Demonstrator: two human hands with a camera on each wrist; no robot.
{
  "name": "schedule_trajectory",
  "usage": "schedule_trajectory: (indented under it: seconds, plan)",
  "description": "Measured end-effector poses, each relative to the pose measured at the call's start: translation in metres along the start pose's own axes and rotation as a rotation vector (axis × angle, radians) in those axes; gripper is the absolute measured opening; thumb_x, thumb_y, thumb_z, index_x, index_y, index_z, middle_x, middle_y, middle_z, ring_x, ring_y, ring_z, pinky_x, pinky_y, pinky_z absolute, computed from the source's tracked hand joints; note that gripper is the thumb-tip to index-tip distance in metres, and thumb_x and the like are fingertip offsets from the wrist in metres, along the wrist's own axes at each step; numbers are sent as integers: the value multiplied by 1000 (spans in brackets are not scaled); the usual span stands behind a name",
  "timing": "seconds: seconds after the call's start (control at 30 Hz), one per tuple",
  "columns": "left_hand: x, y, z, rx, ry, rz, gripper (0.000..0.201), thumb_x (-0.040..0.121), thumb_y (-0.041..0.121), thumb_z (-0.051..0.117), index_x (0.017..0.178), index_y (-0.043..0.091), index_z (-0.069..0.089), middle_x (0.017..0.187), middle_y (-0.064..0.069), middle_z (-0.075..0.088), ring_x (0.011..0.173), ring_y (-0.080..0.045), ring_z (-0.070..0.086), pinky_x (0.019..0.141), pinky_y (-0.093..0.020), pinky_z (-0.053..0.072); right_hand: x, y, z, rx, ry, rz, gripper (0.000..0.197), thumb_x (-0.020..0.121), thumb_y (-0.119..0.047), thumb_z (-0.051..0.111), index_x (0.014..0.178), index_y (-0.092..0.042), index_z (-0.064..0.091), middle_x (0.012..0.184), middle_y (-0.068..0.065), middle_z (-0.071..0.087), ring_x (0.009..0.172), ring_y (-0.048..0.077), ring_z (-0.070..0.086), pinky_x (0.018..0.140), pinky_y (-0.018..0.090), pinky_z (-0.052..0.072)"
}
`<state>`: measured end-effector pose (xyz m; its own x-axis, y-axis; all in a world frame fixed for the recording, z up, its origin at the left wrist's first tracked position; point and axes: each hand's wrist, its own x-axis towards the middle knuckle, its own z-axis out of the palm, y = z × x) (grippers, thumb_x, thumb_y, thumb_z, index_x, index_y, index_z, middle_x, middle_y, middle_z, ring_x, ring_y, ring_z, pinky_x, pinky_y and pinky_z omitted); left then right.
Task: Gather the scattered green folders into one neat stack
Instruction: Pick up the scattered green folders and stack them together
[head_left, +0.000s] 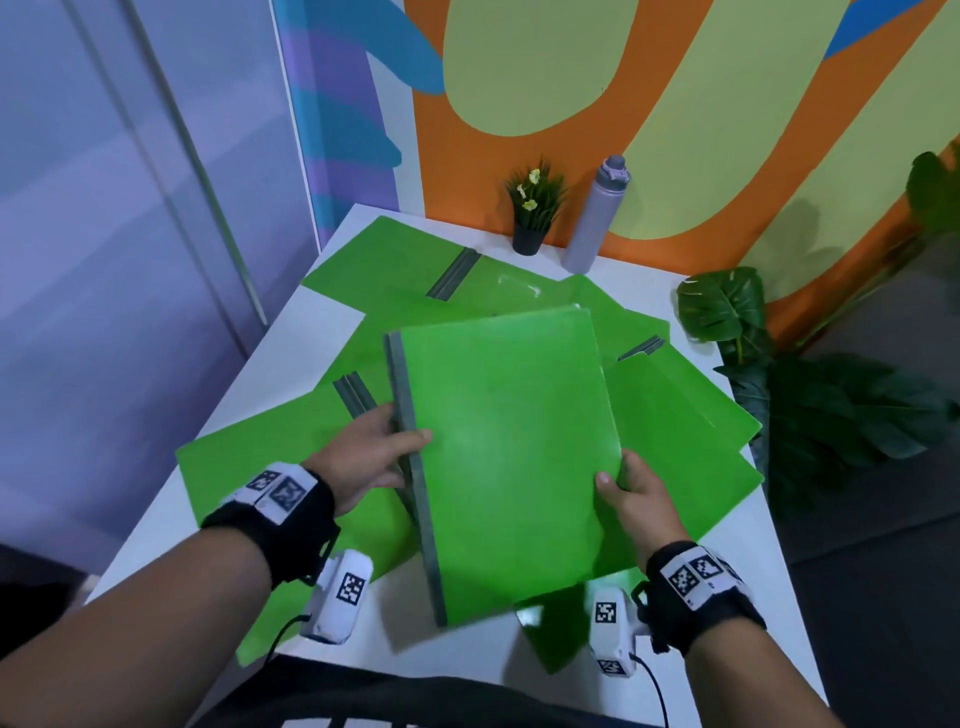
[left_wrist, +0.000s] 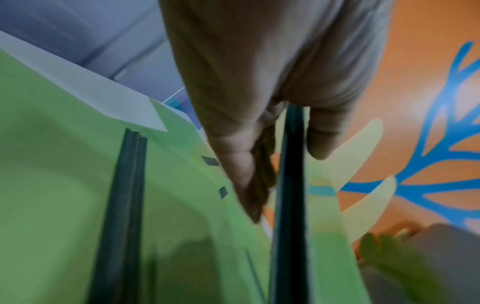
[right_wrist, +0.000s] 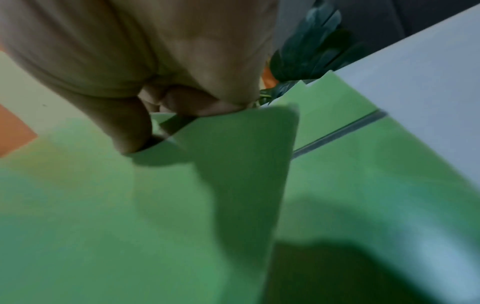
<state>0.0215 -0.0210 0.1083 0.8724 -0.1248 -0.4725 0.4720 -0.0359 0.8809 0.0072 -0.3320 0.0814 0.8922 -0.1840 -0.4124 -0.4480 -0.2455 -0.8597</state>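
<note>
Both hands grip one green folder — thumbs on top, fingers beneath

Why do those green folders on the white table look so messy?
The loose green folders lie fanned at clashing angles, overlapping, some overhanging the table edge. Left hand and right hand hold a held folder bundle above them.

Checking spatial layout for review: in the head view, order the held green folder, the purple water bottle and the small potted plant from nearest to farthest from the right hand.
1. Held green folder: gripped by the right hand.
2. Purple water bottle: far table edge, by the wall.
3. Small potted plant: left of the bottle, slightly farther.
</note>
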Motion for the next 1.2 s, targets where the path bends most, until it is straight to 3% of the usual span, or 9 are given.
schedule_trajectory:
  seconds: [0.17, 0.3, 0.4, 0.5, 0.6, 0.8, 0.9, 1.03, 1.2]
  plan:
    - [38, -56, -4, 807, 223, 9, 33, 93, 28, 54, 121, 11, 63, 125, -9, 63, 109, -26, 62, 90, -30, 47, 12, 47, -16, -346, 133, 137, 53, 93, -11, 55, 142, -6, 36, 143, 21, 46, 126, 36, 49, 107, 47, 39]
    - [62, -91, 2, 1072, 249, -167, 44, 89, 48, 50, 87, 8, 68, 120, -21, 61, 103, -32, 63, 92, -38, 52, 8, 89, -12, -575, 88, 211, 22, 89, -10, 58, 109, -3, 54, 106, 18, 64, 98, 28, 60, 91, 33, 47]
    - [69, -107, 7, 1112, 338, -257, 70, 84, 56, 55, 137, 12, 46, 149, -19, 34, 136, -38, 35, 109, -49, 38, -1, 105, -2, -663, 14, 239, 15, 90, -16, 60, 89, -9, 46, 89, 8, 56, 85, 23, 53, 79, 29, 43]
    - [67, -121, 2, 1149, 307, -253, 89, 75, 58, 65, 147, 19, 28, 156, -13, 22, 143, -38, 23, 108, -60, 36, -5, 107, 1, -633, 19, 240, 19, 90, -14, 60, 80, -14, 44, 81, 2, 52, 82, 21, 54, 77, 31, 43]
    - [55, -132, -7, 1154, 286, -239, 95, 69, 53, 74, 146, 18, 29, 155, -13, 25, 143, -37, 25, 109, -58, 37, -3, 102, -6, -604, 87, 211, 8, 89, -8, 58, 95, -4, 53, 94, 11, 59, 97, 31, 59, 84, 33, 46]
    - [19, -150, -35, 1183, 163, -244, 87, 67, 26, 80, 141, 25, 35, 156, -8, 22, 143, -33, 27, 109, -56, 38, 2, 92, -9, -526, 161, 175, 42, 92, -8, 51, 133, -3, 47, 132, 23, 56, 111, 34, 56, 103, 42, 40]
    - [17, -146, -37, 1114, 230, -267, 42, 87, 28, 57, 125, 12, 53, 155, -13, 26, 139, -34, 36, 109, -52, 40, 1, 88, -3, -579, 107, 194, 38, 93, -9, 50, 131, -4, 46, 126, 23, 58, 107, 34, 56, 99, 41, 42]
    - [19, -139, -19, 1188, 260, -367, 45, 84, 62, 46, 80, 18, 57, 153, -11, 26, 139, -35, 31, 106, -61, 37, -2, 89, 3, -584, 91, 194, 36, 92, -12, 53, 127, -4, 49, 125, 19, 59, 105, 31, 57, 99, 43, 43]
    - [22, -138, -5, 1134, 318, -316, 16, 89, 31, 55, 89, 16, 59, 155, -12, 20, 142, -37, 24, 107, -63, 35, -4, 89, 2, -554, 72, 193, 45, 93, -11, 52, 136, -4, 43, 139, 19, 51, 115, 33, 53, 104, 42, 39]
